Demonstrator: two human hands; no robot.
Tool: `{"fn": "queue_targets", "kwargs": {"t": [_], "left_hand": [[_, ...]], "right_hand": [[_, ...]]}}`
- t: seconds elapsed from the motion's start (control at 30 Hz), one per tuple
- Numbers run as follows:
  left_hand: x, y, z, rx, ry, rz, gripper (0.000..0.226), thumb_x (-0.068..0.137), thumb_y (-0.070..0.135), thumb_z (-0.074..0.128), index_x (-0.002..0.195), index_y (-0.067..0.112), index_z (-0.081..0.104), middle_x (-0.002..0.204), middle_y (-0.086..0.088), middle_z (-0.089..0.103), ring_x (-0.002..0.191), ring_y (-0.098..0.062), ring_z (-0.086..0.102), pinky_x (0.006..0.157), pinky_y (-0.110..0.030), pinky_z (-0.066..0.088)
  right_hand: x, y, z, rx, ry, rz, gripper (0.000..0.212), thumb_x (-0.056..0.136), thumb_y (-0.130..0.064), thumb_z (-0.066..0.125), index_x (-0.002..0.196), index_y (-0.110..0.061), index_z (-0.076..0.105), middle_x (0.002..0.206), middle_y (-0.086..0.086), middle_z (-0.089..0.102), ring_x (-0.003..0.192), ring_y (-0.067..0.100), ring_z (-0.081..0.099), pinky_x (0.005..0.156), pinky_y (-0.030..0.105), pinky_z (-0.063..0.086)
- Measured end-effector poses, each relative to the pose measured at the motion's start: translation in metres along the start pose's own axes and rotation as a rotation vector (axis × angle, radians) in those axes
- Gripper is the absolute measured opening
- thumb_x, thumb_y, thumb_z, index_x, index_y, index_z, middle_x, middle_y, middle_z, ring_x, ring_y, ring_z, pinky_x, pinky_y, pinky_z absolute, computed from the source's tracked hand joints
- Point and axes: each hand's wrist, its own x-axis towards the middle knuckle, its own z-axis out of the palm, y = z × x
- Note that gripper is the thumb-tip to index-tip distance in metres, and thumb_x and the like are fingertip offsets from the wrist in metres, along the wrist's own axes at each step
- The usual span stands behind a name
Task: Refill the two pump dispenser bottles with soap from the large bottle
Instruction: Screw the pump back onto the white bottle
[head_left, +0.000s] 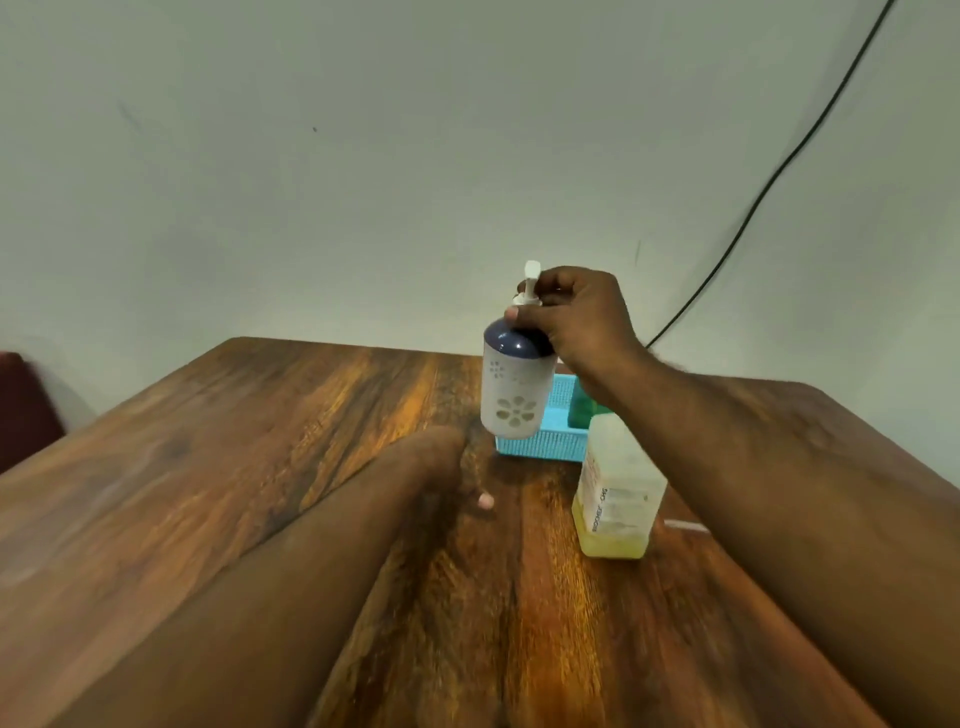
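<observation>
My right hand (576, 317) grips a white pump dispenser bottle (514, 395) by its dark blue shoulder and pump neck, holding it in the air above the table, slightly tilted. The bottle has a flower pattern on its side. Below and to its right stands the large translucent bottle (618, 493) with yellow soap at its bottom. A green bottle (579, 410) sits in a light blue basket (545, 444), mostly hidden by my right forearm. My left hand (447, 467) rests blurred low over the table near the basket, fingers loosely curled, holding nothing that I can see.
The wooden table (260, 467) stretches to the left and toward me. A black cable (779, 171) runs down the wall at the right. A dark red seat (21, 405) shows at the far left edge.
</observation>
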Motion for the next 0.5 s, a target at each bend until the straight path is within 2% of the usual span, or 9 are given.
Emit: {"fn": "queue_targets", "kwargs": {"t": [0.1, 0.27, 0.5], "left_hand": [[0.022, 0.001, -0.004, -0.039, -0.002, -0.060, 0.095, 0.061, 0.050, 0.084, 0.142, 0.025, 0.041, 0.145, -0.005, 0.046, 0.132, -0.029, 0.043, 0.104, -0.047, 0.041], [0.045, 0.002, 0.002, 0.189, 0.022, -0.067, 0.077, 0.060, 0.049, 0.087, 0.122, 0.013, 0.060, 0.125, -0.008, 0.062, 0.115, -0.027, 0.059, 0.097, -0.040, 0.050], [0.057, 0.001, 0.006, 0.116, -0.013, -0.089, 0.069, 0.063, 0.043, 0.085, 0.120, 0.017, 0.056, 0.120, -0.007, 0.061, 0.113, -0.027, 0.056, 0.096, -0.041, 0.050]], "right_hand": [[0.037, 0.002, -0.006, 0.001, -0.009, 0.077, 0.032, 0.063, 0.000, 0.083, 0.091, -0.006, 0.069, 0.086, 0.006, 0.073, 0.082, 0.021, 0.070, 0.075, 0.033, 0.058], [0.087, 0.026, -0.006, -0.187, -0.041, 0.107, 0.037, 0.060, 0.002, 0.084, 0.090, -0.003, 0.064, 0.093, 0.013, 0.071, 0.085, 0.026, 0.069, 0.067, 0.034, 0.057], [0.127, 0.069, 0.007, -0.452, -0.145, 0.136, 0.032, 0.061, 0.004, 0.083, 0.083, -0.006, 0.063, 0.089, 0.012, 0.069, 0.085, 0.027, 0.067, 0.072, 0.036, 0.058]]}}
